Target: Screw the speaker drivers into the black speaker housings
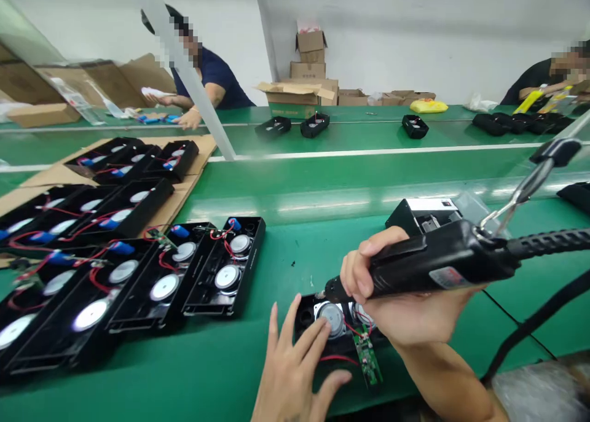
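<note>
My right hand (408,311) is wrapped round a black electric screwdriver (428,262), which hangs from a metal hook and has a thick cord running right. Its tip points left, at the upper edge of a black speaker housing (338,348). My left hand (299,360) has its fingers spread, with fingertips on a round grey speaker (332,319) in that housing and on its left end. A green circuit board (367,357) with red wires lies over the housing's near edge. Part of the housing is hidden behind my right hand.
Several black housings with speakers and red wires (225,265) stand at left, some on cardboard (196,170). A black screw feeder box (424,213) is behind the screwdriver. A slanted white post (193,72) rises at left. Two people (216,81) work across the green bench (295,188).
</note>
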